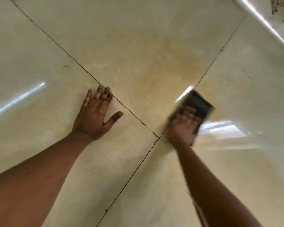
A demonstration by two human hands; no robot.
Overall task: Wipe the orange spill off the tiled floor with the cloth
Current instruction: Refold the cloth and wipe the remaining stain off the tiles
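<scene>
Currently, step in hand: wiping; I judge the stroke under way, since the right hand and cloth show motion blur.
Right hand (184,126): laid over the near end of the dark cloth (197,105), pressing it to the floor; blur prevents me telling whether the fingers are flat or curled round it.
Cloth position: on the grout line running toward the floor's far right corner, just beyond the junction where four tiles meet.
Left hand (95,115): fingers straight and spread, flat on the tiled floor (39,51), holding nothing; fingertips touch the other grout line.
Orange spill (157,79): a faint yellow-orange smear on the far tile, between the grout lines, beyond both hands.
Progress: I judge it partial; tint remains.
Next move calls for: carrying the cloth farther onto the far tile, pressure kept even, strokes overlapping.
</scene>
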